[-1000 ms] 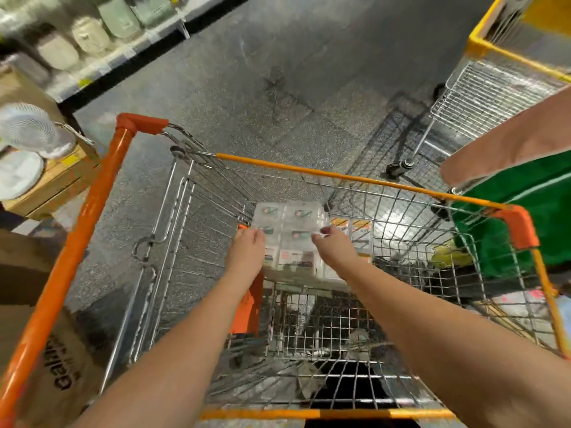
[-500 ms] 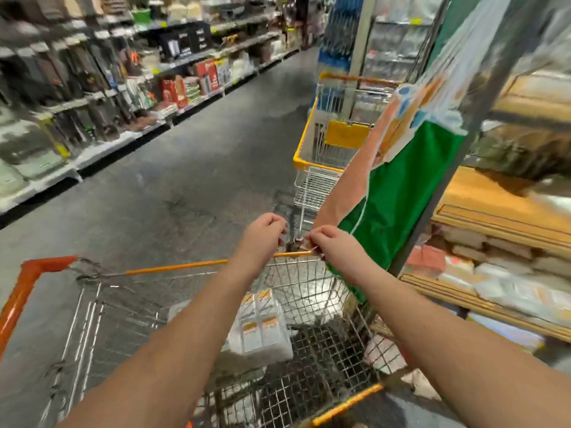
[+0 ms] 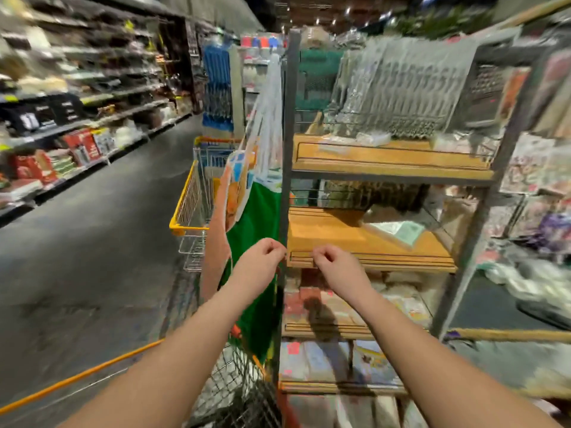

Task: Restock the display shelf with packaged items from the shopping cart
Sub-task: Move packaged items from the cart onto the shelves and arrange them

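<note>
Wooden display shelf (image 3: 364, 239) is standing just ahead; the left hand (image 3: 258, 265) and right hand (image 3: 335, 267) are hovering before it, fingers curled on nothing visible, above the shopping cart (image 3: 238, 387).

A dark grey polished floor (image 3: 92, 242) forms the aisle. Long retail shelving (image 3: 77, 112) lines the aisle's left side, stocked with blurred boxed goods. A yellow-rimmed wire cart (image 3: 188, 208) stands mid-aisle, beside a green hanging cloth (image 3: 259, 230). Blue panels (image 3: 217, 88) hang farther back. Small ceiling lights (image 3: 349, 10) dot the dark ceiling.
</note>
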The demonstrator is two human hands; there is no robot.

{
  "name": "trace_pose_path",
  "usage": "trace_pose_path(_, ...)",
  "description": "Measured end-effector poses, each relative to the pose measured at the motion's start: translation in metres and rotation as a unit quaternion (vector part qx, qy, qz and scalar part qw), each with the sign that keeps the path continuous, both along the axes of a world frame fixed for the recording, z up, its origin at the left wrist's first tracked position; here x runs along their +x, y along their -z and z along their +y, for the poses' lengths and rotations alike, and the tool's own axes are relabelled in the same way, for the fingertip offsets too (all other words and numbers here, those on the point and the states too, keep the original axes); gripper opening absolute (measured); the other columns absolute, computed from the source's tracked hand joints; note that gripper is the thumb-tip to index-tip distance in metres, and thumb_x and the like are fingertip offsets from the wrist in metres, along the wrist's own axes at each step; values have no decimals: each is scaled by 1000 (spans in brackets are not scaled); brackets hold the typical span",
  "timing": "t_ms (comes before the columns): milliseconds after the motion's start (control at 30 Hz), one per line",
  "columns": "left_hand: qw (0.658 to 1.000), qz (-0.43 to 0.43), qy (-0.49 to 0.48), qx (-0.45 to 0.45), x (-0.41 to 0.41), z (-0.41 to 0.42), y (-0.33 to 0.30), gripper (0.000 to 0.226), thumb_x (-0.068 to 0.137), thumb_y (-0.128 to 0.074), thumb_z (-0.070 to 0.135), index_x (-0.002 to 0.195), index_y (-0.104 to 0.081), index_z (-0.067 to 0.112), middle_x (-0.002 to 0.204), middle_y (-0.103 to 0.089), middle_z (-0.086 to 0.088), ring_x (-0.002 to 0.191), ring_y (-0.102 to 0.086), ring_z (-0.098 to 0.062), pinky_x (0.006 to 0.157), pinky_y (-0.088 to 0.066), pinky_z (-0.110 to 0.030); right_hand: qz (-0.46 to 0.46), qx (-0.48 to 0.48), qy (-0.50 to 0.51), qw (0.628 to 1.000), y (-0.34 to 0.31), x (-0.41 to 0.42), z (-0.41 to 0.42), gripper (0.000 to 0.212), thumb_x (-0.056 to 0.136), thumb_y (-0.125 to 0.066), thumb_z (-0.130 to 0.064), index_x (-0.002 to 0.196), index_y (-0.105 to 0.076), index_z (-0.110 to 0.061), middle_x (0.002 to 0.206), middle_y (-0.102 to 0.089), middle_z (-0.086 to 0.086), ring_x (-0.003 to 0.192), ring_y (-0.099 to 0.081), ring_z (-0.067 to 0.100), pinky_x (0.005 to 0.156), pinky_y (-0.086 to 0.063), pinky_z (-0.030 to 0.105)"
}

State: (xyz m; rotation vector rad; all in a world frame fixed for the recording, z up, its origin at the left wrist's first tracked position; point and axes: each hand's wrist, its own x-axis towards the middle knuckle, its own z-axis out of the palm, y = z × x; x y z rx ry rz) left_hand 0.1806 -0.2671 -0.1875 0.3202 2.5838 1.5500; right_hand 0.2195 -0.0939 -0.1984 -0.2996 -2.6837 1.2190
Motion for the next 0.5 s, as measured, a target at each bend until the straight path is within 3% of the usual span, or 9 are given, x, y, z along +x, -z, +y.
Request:
trace_pose_path(100,999,40,19,-17,-18,62,-22,14,95,-52,31,89,-63,24,86,-65,8,85,-60,-15,74,-43,-31,6,16,16,1000,-10,-16,64,15,99,-49,-34,88,-60,-31,80,-59,-15,79,-55,13,63,-38,27)
trace_pose_path(200,995,83,34,-32,-37,112,-47,17,96,-50,34,95,-63,23,93,-66,6,87,-63,-16,77,-47,-32,36,22,34,999,-22,-37,122,14,97,-50,-33,92,-63,-32,89,-61,-12,90,-57,14,70,-36,27)
trace_pose_path(333,985,173,18,-19,-62,165,-92,13,98,-47,31,100,-59,28,92,-60,12,87,-57,-7,73,-48,-27,33,81,22,996,-37,-65,190,12,97,-50,-34,99,-62,-32,96,-61,-12,89,-55,10,72,-39,26)
trace_pose_path(400,978,205,20,-16,-76,189,-114,11,99,-47,28,99,-58,26,92,-60,9,85,-57,-9,74,-49,-30,1,107,14,994,-40,-75,216,12,96,-50,-36,103,-60,-33,105,-64,-10,91,-57,10,72,-43,26)
trace_pose_path(500,959,277,6,-51,-107,220,-144,10,96,-51,23,98,-60,21,96,-57,7,84,-52,-2,69,-44,-21,-71,167,-36,983,-56,-81,239,18,96,-51,-44,105,-63,-34,104,-65,-11,82,-56,4,65,-41,21)
